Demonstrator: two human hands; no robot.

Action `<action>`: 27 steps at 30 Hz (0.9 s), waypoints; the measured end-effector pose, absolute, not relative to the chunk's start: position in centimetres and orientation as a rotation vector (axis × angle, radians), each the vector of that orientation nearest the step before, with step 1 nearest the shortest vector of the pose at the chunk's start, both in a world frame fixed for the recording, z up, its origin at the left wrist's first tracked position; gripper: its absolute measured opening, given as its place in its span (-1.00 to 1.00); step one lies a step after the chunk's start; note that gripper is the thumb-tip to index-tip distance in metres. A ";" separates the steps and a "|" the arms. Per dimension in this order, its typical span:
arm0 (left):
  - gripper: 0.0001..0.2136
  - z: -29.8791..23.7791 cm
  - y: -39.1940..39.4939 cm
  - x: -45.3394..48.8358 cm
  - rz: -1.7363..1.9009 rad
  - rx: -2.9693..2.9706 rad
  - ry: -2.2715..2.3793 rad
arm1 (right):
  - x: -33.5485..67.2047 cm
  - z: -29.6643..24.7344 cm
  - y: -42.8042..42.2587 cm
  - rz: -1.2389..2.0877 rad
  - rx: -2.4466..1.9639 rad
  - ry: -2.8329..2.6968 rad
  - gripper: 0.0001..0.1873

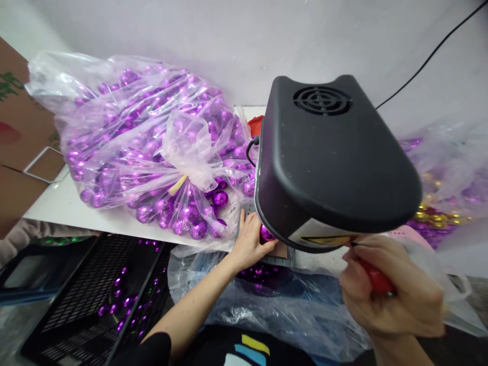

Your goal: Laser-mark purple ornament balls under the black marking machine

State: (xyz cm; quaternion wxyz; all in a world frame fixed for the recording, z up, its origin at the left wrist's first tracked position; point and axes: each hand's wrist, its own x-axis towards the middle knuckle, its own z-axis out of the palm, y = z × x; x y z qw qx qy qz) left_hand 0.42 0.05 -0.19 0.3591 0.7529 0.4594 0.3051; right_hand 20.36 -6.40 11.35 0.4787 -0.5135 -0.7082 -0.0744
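My left hand (249, 239) pinches a shiny purple ball (266, 234) and holds it under the head of a black machine (328, 157) on the white table (64, 206). My right hand (389, 290) is closed around a red handle (375, 278) at the machine's front right, blurred by nearness. A large clear bag full of purple balls (152, 147) lies on the table to the left of the machine, tied shut at its middle.
A black slatted crate (95, 300) with loose purple balls stands below the table at the left. An open plastic bag with purple balls (267, 295) lies in my lap. Another bag with purple and gold pieces (446, 203) sits right. Cardboard box (19, 132) at far left.
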 end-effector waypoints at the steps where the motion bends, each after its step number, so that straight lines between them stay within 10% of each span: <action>1: -0.56 -0.2 0.1 0.4 0.773 1.944 1.187 | 20.3 11.1 -6.5 -0.194 -1.266 -1.758 -0.91; 27: -0.51 -1.7 0.0 0.4 0.914 1.769 1.091 | 19.5 5.2 -5.5 -0.431 -1.020 -1.553 -0.91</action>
